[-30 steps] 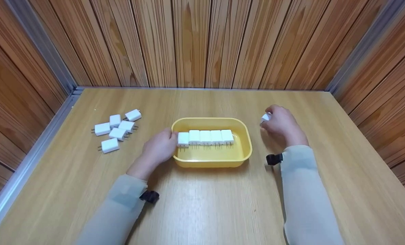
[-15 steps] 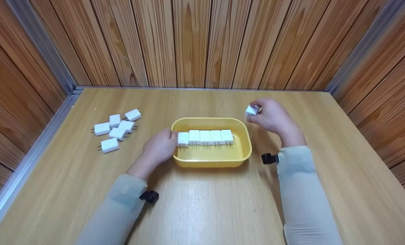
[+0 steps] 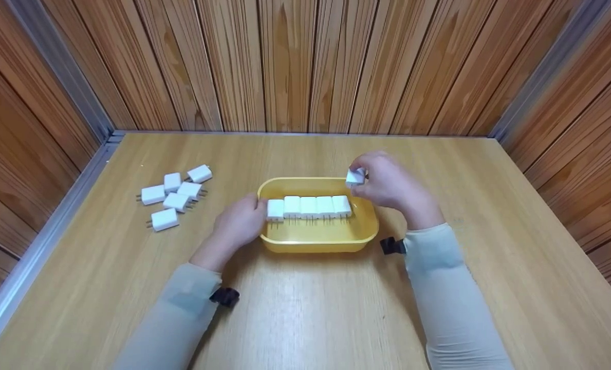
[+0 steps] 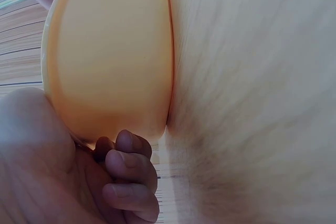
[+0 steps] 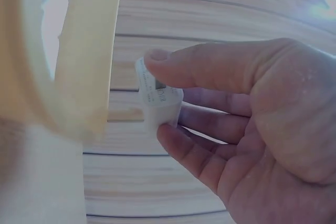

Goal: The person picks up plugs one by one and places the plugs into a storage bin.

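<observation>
A yellow plastic tub (image 3: 318, 247) stands mid-table in the head view, with a side-by-side row of white plug-in chargers (image 3: 308, 206) inside, prongs toward the person. At its left end, my left hand (image 3: 238, 223) grips the rim, thumb over the edge. The left wrist view shows curled fingers (image 4: 131, 166) against the tub's outer wall (image 4: 110, 51). Over the far right corner, my right hand (image 3: 392, 185) pinches another white charger (image 3: 355, 177). In the right wrist view, thumb and fingers hold that charger (image 5: 157, 95), its face with small print showing.
Several more white chargers (image 3: 164, 220) lie loosely grouped on the table at the left, prongs pointing different ways. Wood-panelled walls (image 3: 290, 67) rise behind and at both sides of the table.
My right hand has lifted the charger from the table at the right and carried it left to the tub's far right corner. The left hand stays on the rim.
</observation>
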`<state>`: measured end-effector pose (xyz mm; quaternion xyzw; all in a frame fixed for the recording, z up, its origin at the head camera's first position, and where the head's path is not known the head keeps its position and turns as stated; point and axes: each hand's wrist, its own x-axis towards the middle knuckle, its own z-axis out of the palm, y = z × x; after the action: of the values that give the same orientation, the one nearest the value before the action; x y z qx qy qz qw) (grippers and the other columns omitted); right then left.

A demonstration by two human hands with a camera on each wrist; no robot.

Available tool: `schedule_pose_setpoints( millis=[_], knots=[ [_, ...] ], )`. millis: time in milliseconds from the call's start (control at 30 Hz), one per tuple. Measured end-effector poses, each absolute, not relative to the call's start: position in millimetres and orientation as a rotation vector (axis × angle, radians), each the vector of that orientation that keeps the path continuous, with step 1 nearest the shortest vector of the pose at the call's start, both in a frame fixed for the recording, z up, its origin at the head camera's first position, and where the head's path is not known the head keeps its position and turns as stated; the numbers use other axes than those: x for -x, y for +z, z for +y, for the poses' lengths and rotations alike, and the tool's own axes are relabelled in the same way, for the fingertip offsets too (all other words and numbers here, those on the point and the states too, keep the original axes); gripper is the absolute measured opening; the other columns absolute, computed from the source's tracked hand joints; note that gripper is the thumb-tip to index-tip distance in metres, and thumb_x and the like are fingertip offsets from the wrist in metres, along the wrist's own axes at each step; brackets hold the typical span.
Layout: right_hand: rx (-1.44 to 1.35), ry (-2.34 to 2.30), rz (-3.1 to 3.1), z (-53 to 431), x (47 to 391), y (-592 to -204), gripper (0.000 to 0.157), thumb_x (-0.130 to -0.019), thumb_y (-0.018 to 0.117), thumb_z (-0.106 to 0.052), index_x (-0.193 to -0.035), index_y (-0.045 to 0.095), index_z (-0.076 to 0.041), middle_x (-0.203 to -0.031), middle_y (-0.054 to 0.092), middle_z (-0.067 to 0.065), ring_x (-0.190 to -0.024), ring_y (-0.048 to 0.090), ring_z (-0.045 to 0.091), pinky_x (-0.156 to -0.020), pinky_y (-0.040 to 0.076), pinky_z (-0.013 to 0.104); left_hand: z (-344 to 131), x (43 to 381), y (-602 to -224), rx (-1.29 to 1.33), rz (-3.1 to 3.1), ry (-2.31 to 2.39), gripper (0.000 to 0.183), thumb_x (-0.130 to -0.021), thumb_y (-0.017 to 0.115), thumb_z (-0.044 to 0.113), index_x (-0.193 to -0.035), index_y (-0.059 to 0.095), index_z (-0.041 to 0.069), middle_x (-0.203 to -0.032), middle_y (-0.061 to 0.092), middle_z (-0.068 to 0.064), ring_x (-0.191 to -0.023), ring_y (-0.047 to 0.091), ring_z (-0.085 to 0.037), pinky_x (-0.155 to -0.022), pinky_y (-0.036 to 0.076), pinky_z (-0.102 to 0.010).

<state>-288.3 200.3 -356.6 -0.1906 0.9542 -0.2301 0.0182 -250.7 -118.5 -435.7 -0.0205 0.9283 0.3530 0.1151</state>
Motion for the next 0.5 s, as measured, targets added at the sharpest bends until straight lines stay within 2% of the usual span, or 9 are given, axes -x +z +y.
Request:
schedule_pose_setpoints(
  millis=[300,500],
  knots=[
    [0.713,-0.554,2.956,183.7,286.9,-367.6,0.039,-0.088,0.079,0.000,-0.127,0.077,0.001,-0.128,0.072,0.015,-0.125,0.057,0.035,-0.108,0.050,0.054,-117.4,250.6,-436.4,0.013,2.821,0.990,0.053,-0.118,0.033,0.040,-0.139,0.063,0.002,-0.116,0.065,-0.015,-0.105,0.061,-0.033,-0.096,0.049,-0.054],
    [0.652,-0.481,2.917,179.8,288.2,-372.0,0.036,-0.091,0.079,0.002,-0.127,0.077,0.000,-0.128,0.071,0.015,-0.123,0.058,0.034,-0.111,0.050,0.054,-117.1,250.5,-436.8,0.033,2.799,0.991,0.053,-0.119,0.033,0.040,-0.142,0.062,0.002,-0.118,0.065,-0.014,-0.106,0.061,-0.033,-0.096,0.049,-0.053]
  ],
)
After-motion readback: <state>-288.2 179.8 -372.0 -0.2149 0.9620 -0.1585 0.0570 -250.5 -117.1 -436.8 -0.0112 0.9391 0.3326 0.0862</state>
